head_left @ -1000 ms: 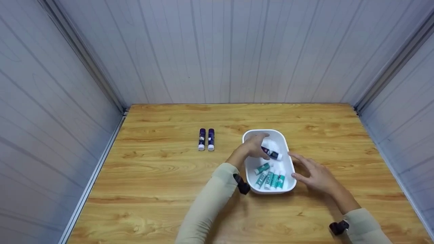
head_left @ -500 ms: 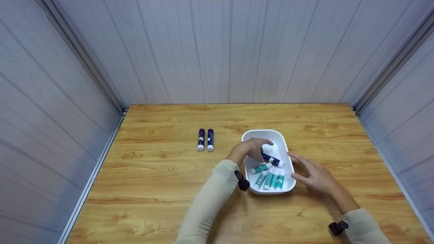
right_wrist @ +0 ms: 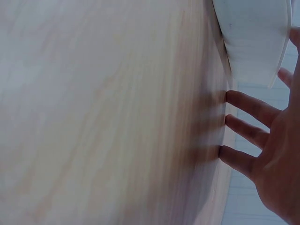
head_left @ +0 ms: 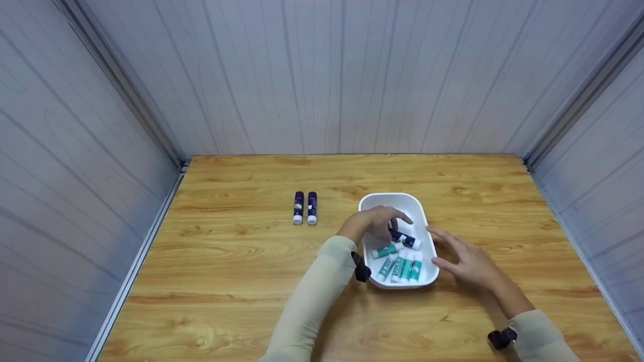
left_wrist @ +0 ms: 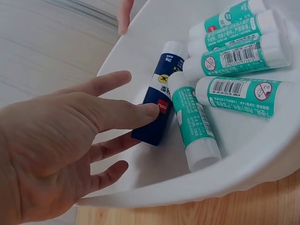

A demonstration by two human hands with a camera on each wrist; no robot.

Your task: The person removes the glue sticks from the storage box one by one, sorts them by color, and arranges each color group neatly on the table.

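Observation:
A white plastic box (head_left: 425, 211) holds several green glue sticks (head_left: 406, 269) and one dark blue glue stick (head_left: 405, 239). My left hand (head_left: 378, 221) reaches into it over the left wall. In the left wrist view the thumb lies on the blue glue stick (left_wrist: 159, 101) near its dark end, a second finger passes behind that end, and the index finger sticks out apart. A green glue stick (left_wrist: 194, 122) lies right beside it. My right hand (head_left: 468, 256) is at the box's right side, fingers spread, thumb and index fingertips at the rim.
Two more dark blue glue sticks (head_left: 305, 207) lie side by side on the wooden table (head_left: 241, 261), left of the box. Pale panelled walls (head_left: 322, 75) stand behind the table and on both sides.
The left hand has moved slightly toward the front of the box, the blue glue stick shifting down with it beside the green ones. The right hand has stayed in place.

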